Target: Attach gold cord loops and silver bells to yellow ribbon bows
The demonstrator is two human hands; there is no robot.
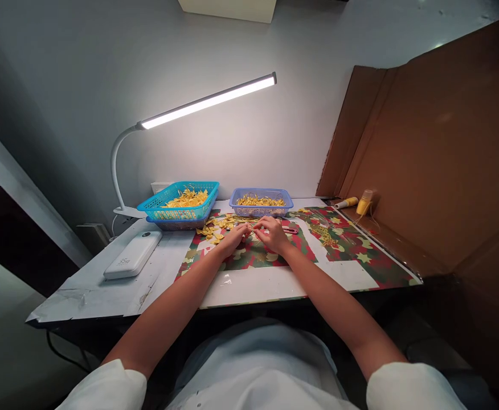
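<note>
My left hand (237,234) and my right hand (272,232) meet over the middle of the patterned mat, fingertips pinched close together. Between them is a small yellow piece (252,229), which looks like ribbon; most of it is hidden by my fingers. Loose yellow ribbon-like pieces (209,232) lie left of my left hand, and more are spread just behind both hands. A tool with a pinkish-red handle (290,231) lies beside my right hand, partly covered by it.
Behind stand a turquoise basket (170,214) and a purple basket (261,211), both holding yellow pieces. A lit lamp (209,102) arches above. A white power bank (133,255) lies left. Thin gold strands (325,234) and a small yellow-capped bottle (364,202) are right, near a cardboard wall (437,148).
</note>
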